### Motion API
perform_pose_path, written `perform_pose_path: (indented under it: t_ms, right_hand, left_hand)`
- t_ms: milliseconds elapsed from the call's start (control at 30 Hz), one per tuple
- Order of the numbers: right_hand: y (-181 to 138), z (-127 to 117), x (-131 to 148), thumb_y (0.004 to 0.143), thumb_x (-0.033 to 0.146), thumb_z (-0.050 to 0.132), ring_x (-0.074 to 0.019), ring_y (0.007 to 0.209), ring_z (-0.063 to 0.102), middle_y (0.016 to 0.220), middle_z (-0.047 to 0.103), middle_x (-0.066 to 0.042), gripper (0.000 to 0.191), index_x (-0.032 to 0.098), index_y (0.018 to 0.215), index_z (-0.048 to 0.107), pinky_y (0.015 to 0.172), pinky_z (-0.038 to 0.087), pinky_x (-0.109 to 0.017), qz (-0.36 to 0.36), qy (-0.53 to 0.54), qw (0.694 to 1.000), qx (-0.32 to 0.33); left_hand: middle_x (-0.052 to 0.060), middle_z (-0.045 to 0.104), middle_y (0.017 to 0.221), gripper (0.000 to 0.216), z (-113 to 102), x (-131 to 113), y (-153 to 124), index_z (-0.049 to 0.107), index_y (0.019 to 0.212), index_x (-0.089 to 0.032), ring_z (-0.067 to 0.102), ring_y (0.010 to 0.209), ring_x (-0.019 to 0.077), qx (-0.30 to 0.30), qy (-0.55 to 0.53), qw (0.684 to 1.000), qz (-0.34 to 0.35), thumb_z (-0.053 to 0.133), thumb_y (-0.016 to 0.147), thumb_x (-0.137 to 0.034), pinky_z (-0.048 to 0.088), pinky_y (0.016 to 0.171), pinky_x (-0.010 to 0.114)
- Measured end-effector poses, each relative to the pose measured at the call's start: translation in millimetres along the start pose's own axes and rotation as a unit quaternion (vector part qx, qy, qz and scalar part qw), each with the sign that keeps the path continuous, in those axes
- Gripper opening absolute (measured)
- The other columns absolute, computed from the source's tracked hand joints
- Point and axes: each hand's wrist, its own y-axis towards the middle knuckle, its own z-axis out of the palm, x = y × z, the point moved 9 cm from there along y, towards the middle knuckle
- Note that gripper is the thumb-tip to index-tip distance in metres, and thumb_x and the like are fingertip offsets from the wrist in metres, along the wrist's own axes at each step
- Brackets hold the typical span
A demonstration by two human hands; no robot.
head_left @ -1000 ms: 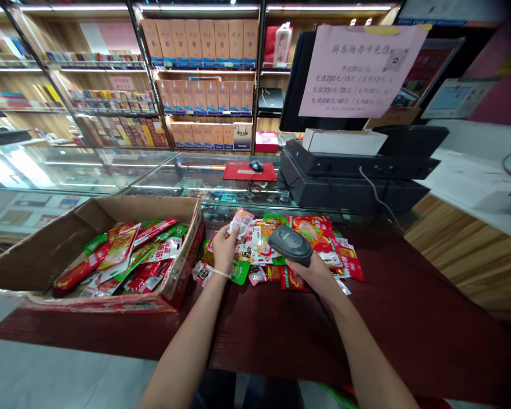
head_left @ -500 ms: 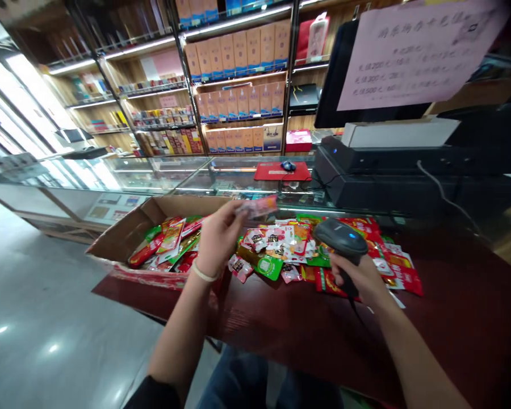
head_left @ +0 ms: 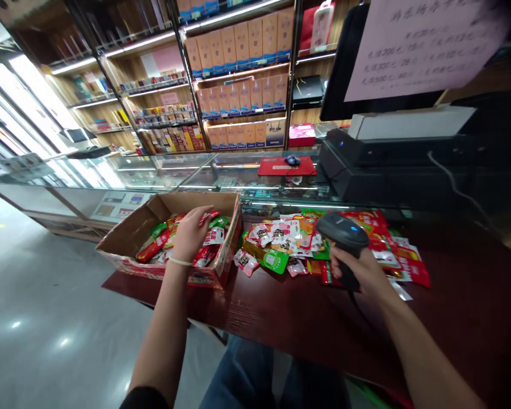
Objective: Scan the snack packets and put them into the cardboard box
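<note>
Mouse [head_left: 292, 161] on red mat [head_left: 272, 167] — pink sign [head_left: 413, 51] across monitor [head_left: 342, 65] — tan boxes [head_left: 241, 97] lining lit shelves [head_left: 140, 44].

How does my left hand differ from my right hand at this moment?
Your right hand grips the scanner; whether your left hand holds anything is unclear. The left hand is over the cardboard box, the right hand by the pile of packets. The left hand has a pale band at its wrist; the right hand has none. Both are ungloved.
</note>
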Motion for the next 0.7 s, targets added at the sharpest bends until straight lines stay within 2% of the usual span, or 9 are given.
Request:
perform_pose_path:
  t_ms: [133,233,300,400,467,533,600,700]
  right_hand:
    - [1.2,-9.0,11.7,0.081,0.056,0.073,-0.0143,0.051,0.055,0.057,0.059,-0.001,0.039,0.020,0.071,0.061,0.049,0.046,-0.026,-0.030,-0.040,0.999,-0.016]
    - [1.4,-16.8,17.9,0.081,0.057,0.072,-0.0156,0.057,0.057,0.062,0.062,-0.002,0.040,0.020,0.072,0.062,0.054,0.048,-0.026,-0.051,-0.072,0.995,-0.036]
    - [0.9,-19.6,20.9,0.082,0.057,0.071,-0.0158,0.058,0.058,0.063,0.063,-0.003,0.040,0.020,0.072,0.062,0.057,0.050,-0.026,-0.056,-0.079,0.994,-0.045]
    - [0.2,-21.8,22.7,0.083,0.056,0.071,-0.0147,0.058,0.058,0.063,0.063,-0.001,0.039,0.020,0.073,0.062,0.058,0.050,-0.025,-0.052,-0.072,0.995,-0.052]
    - [0.1,-23.6,22.6,0.082,0.055,0.072,-0.0135,0.055,0.057,0.062,0.062,0.000,0.039,0.019,0.073,0.061,0.057,0.049,-0.025,-0.051,-0.060,0.995,-0.056]
    - [0.5,-25.6,21.6,0.083,0.054,0.071,-0.0128,0.053,0.056,0.061,0.061,0.000,0.038,0.019,0.073,0.061,0.055,0.048,-0.025,-0.050,-0.046,0.996,-0.056]
    - [1.0,-27.3,20.1,0.085,0.053,0.070,-0.0128,0.052,0.056,0.060,0.060,0.000,0.038,0.018,0.073,0.061,0.054,0.048,-0.025,-0.048,-0.039,0.997,-0.053]
    - [1.5,-29.1,17.9,0.085,0.053,0.069,-0.0129,0.051,0.056,0.058,0.060,0.000,0.038,0.018,0.073,0.062,0.053,0.048,-0.025,-0.042,-0.035,0.997,-0.052]
  left_hand:
    - [0.008,0.073,0.113,0.030,-7.9,-34.5,0.1,0.068,0.117,-0.021,0.067,0.103,0.0231,-0.029,-0.003,0.999,0.014,0.048,0.097,-0.029,0.051,0.092,0.035]
    - [0.007,0.073,0.109,0.029,8.8,-74.6,0.2,0.067,0.117,-0.022,0.067,0.099,0.0223,-0.019,-0.038,0.999,0.030,0.047,0.098,-0.032,0.051,0.091,0.034]
    - [0.007,0.072,0.109,0.029,38.2,-102.9,1.0,0.067,0.116,-0.022,0.067,0.100,0.0217,0.017,-0.080,0.995,0.054,0.047,0.098,-0.031,0.051,0.091,0.033]
    - [0.009,0.070,0.112,0.028,102.0,-130.3,-0.1,0.065,0.119,-0.020,0.065,0.105,0.0227,0.095,-0.122,0.984,0.085,0.050,0.096,-0.026,0.050,0.096,0.035]
    - [0.013,0.067,0.117,0.032,146.9,-132.9,-4.3,0.064,0.122,-0.017,0.063,0.110,0.0258,0.147,-0.106,0.979,0.090,0.058,0.092,-0.026,0.048,0.100,0.038]
    - [0.017,0.062,0.127,0.042,181.1,-126.9,-10.6,0.063,0.125,-0.015,0.057,0.120,0.0309,0.175,-0.067,0.979,0.085,0.067,0.086,-0.031,0.044,0.105,0.043]
    - [0.020,0.057,0.135,0.051,202.8,-119.4,-19.0,0.059,0.131,-0.015,0.052,0.128,0.0344,0.192,-0.030,0.978,0.079,0.068,0.086,-0.038,0.040,0.108,0.048]
    - [0.020,0.053,0.142,0.056,217.3,-117.1,-33.1,0.050,0.141,-0.017,0.048,0.134,0.0348,0.213,-0.007,0.973,0.087,0.058,0.092,-0.044,0.034,0.111,0.054]
